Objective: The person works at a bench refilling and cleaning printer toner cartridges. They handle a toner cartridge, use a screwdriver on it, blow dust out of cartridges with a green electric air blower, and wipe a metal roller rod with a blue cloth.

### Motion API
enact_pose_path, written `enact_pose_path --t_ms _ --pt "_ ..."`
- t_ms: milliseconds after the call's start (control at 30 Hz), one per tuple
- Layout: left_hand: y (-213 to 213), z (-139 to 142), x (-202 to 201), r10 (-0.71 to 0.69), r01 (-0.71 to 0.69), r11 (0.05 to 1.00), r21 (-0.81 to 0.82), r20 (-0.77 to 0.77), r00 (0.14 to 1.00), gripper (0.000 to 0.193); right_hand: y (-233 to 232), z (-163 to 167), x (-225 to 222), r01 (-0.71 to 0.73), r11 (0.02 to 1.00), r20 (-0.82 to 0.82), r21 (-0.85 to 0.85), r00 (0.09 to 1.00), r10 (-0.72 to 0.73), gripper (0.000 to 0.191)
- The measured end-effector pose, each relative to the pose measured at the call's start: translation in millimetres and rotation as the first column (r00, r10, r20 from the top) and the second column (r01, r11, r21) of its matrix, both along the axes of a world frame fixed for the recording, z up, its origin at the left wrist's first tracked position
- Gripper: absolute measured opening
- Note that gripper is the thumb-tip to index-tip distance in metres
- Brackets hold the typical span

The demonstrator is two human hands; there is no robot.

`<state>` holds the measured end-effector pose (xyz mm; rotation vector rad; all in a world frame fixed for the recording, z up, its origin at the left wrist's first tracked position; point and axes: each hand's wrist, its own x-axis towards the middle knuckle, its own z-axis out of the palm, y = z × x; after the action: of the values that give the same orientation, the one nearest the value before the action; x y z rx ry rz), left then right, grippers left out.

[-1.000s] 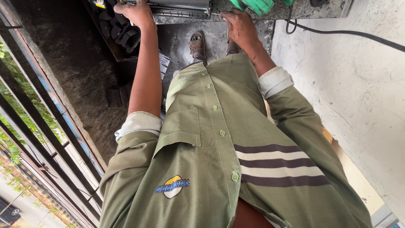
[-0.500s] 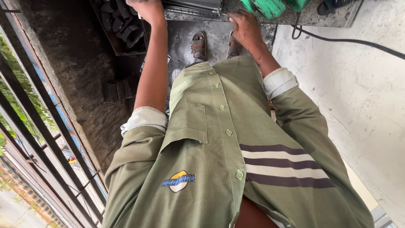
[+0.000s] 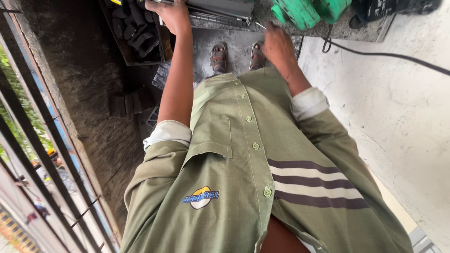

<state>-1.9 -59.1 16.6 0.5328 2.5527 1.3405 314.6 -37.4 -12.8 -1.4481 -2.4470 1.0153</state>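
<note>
At bench edge, left hand (image 3: 169, 14) grips end of flat dark-grey ribbed metal unit (image 3: 220, 10), fingers closed over it. Right hand (image 3: 276, 44) loosely curled, holding nothing (green plastic power tool (image 3: 309, 10) close by). Better support both ends, feet clear.
</note>
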Motion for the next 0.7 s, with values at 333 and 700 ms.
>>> enact_pose_path --t_ms 333,700 --pt "0.8 11.5 13.1 0.002 -0.002 0.998 0.055 0.013 1.000 0.079 27.0 2.8 -56.5 0.298 0.953 -0.390 -0.051 0.873 -0.294 0.033" --pt "-43.3 0.4 -67.3 -0.474 0.194 0.785 0.588 0.369 0.799 0.027 22.6 -7.0 -43.2 0.310 0.947 -0.341 0.090 0.902 -0.263 0.037"
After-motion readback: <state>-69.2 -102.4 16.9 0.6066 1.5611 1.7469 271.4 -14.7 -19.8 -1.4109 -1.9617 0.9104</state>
